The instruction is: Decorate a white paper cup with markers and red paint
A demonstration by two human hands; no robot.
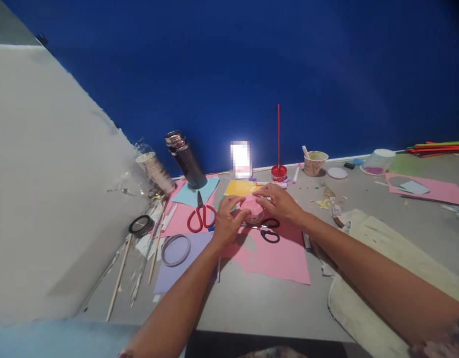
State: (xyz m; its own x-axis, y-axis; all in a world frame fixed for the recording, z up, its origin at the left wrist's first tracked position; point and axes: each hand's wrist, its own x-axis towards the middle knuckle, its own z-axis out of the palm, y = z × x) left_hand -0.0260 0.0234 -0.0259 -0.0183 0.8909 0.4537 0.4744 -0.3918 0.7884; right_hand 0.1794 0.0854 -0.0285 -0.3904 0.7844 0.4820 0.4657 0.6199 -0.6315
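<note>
Both hands are closed around a small patterned paper cup (255, 217), with pink paper (251, 203) covering its top. My left hand (228, 220) grips the near left side, thumb along the paper's edge. From the right, my right hand (279, 202) presses its fingers and thumb on the paper and rim. Black-handled scissors (270, 236) lie just below the cup on a pink sheet (285, 261) with a piece cut out. Left of my left hand are red-handled scissors (201, 219). The cup's underside is hidden.
A dark flask (188, 161) and stacked paper cups (155, 171) stand at back left. Tape rolls (176, 250) and wooden sticks (118, 278) lie left. Behind are a red stick in a base (278, 171) and another cup (315, 164). A pale cloth (386, 268) lies right.
</note>
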